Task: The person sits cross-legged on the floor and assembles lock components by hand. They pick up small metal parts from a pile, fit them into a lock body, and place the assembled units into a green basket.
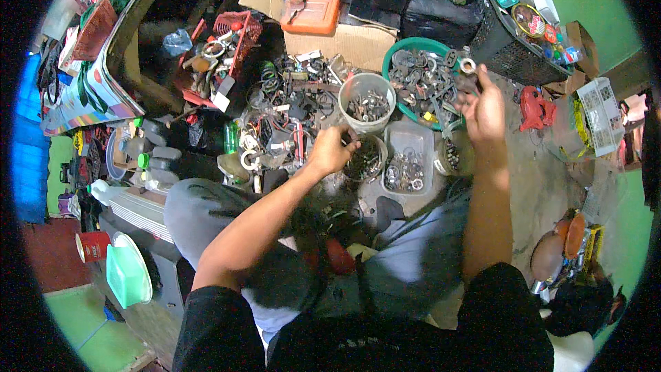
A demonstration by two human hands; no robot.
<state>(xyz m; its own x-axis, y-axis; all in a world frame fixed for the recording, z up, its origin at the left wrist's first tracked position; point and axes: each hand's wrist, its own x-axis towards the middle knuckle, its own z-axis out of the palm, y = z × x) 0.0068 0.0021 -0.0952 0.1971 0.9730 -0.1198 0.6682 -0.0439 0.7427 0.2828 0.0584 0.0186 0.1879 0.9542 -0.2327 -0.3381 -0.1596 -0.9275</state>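
My right hand [485, 116] is raised palm up at the right edge of the green basin [390, 62]. Its curled fingers and thumb hold a greyish metal part with a ring-shaped end [467, 66]. The basin is heaped with dark metal parts [420, 79]. My left hand [332, 150] is closed at the rim of a round tub of small hardware [365, 159]; whatever its fingertips pinch is too small to make out. Just beyond stands a clear bucket [367, 124] with screws and bolts. A clear rectangular container [427, 189] of small metal pieces sits between my hands.
Loose parts and wires [289, 107] cover the floor to the left. A red basket [241, 31] of parts lies farther back. An orange toolbox [313, 0] rests on a cardboard box [341, 46]. To the right are a black crate [520, 52] and a red plastic object [536, 108].
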